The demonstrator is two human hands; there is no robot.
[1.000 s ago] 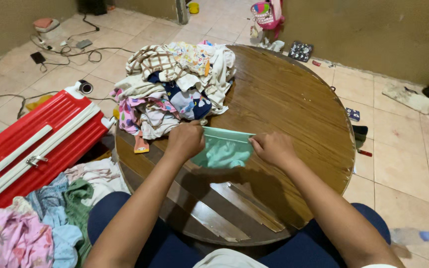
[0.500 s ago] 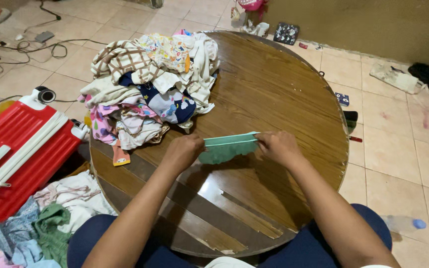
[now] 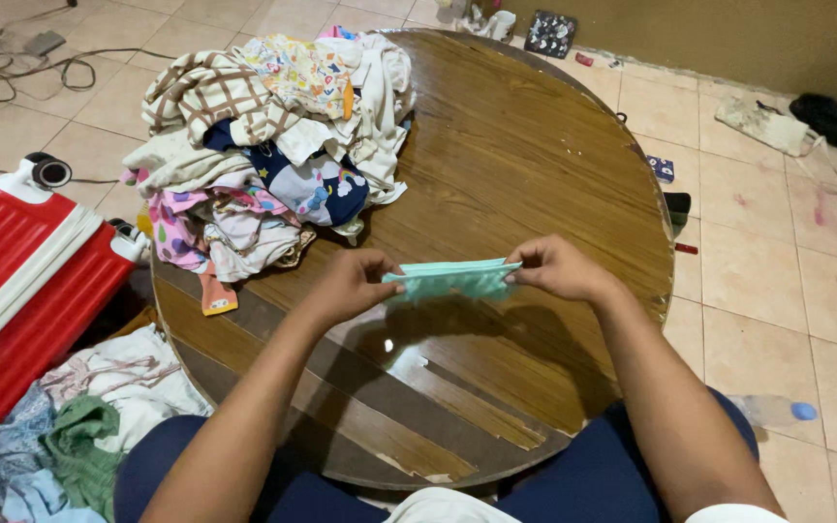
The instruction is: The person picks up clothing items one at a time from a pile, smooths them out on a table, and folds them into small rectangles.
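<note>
Both hands pinch a small mint-green garment (image 3: 452,279) taut above the round wooden table (image 3: 554,194).

Its long axis runs from 9 to 3 o'clock, the straight banded hem on top, soft cloth bunched below. The left hand (image 3: 349,283) grips the 9 o'clock end, the right hand (image 3: 559,268) the 3 o'clock end. A heap of mixed clothes (image 3: 263,155) lies at 10 o'clock on the table.

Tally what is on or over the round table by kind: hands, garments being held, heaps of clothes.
Hands: 2, the left hand and the right hand, each pinching one end of the garment.
Held garments: 1, a mint green garment stretched between them over the round wooden table.
Heaps: 1, a pile of mixed clothes on the table's far left.
Total: 4.
</note>
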